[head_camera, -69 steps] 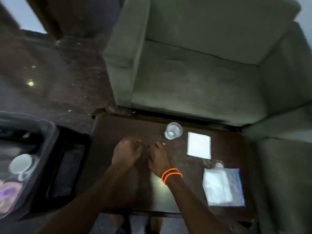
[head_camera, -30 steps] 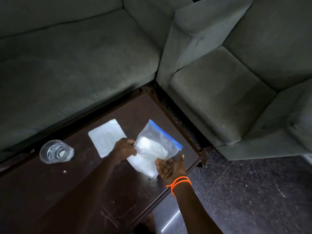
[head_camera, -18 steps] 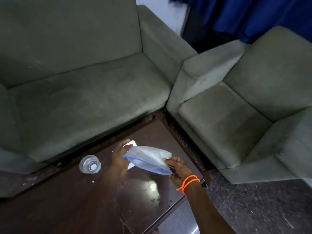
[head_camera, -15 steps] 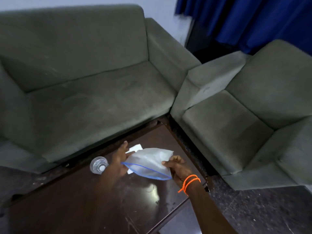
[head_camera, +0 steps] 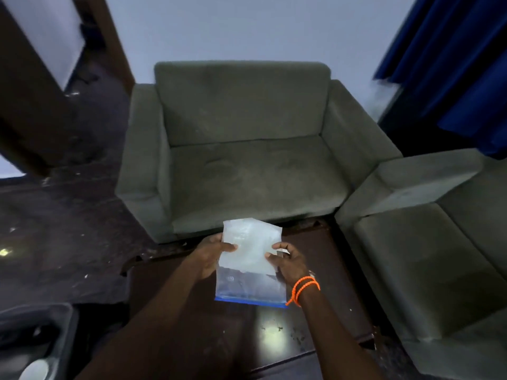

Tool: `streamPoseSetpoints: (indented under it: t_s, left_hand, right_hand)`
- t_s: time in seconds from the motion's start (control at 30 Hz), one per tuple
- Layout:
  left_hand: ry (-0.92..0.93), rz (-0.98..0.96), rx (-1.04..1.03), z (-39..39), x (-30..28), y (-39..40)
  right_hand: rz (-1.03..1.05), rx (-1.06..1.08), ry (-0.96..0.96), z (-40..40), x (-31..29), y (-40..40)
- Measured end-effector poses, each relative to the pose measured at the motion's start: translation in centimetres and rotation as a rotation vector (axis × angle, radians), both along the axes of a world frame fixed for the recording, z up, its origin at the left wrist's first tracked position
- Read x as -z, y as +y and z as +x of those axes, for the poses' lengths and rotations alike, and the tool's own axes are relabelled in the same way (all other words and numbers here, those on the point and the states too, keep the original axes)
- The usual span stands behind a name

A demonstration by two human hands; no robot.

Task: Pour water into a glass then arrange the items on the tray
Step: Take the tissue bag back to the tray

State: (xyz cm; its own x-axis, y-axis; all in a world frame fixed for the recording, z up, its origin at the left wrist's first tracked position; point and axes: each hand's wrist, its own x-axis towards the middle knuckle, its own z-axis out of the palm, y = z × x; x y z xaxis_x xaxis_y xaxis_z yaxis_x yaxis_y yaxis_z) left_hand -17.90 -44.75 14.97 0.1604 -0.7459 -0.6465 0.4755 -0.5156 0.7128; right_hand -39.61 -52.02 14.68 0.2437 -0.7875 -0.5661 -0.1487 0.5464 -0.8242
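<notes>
At the lower left corner sits a dark bin [head_camera: 59, 325], with a pale round thing [head_camera: 34, 370] inside it, too blurred to name. Both forearms reach forward over the dark glossy desk [head_camera: 277, 335], which shows a bright glare patch. The right wrist wears an orange bead band [head_camera: 303, 289]. Both hands hold a clear zip bag [head_camera: 251, 259] above the desk, its blue seal edge toward the person and its closed bottom pointing away and up. The left hand [head_camera: 210, 255] pinches the bag's left edge, thumb on the front face. The right hand [head_camera: 290, 263] pinches the right edge the same way, thumb on top, fingers behind. Something white fills the bag's far half; the near part looks clear. A small white corner [head_camera: 282, 252] shows just by the right thumb. Beyond the desk stands a grey-green sofa [head_camera: 247, 149], another sofa [head_camera: 428, 242] at right. Farther back are a pale wall [head_camera: 247, 28] and blue curtain [head_camera: 461, 64].
</notes>
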Motion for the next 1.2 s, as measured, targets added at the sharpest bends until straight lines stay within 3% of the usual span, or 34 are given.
streamPoseSetpoints:
  t_s: [0.33, 0.57, 0.9, 1.03, 1.2]
  left_hand:
    - [-0.376, 0.149, -0.431, 4.0, -2.4, 12.6]
    - [-0.239, 0.274, -0.783, 8.8, -2.9, 27.3]
    - [-0.232, 0.470, -0.855, 17.7, 1.0, 50.0]
    - [-0.485, 0.652, -0.703, 20.5, 3.7, 56.9]
    - [-0.644, 0.724, -0.568, 23.3, 8.6, 61.0]
  right_hand:
    - [-0.039, -0.320, -0.095, 8.7, -2.9, 7.3]
    - [0.013, -0.528, -0.106, 16.7, -3.0, 19.1]
    - [0.080, -0.761, 0.087, 28.4, 3.5, 39.4]
    - [0.039, -0.904, 0.217, 31.7, 7.2, 46.2]
    - [-0.036, -1.036, 0.360, 34.6, 10.5, 50.1]
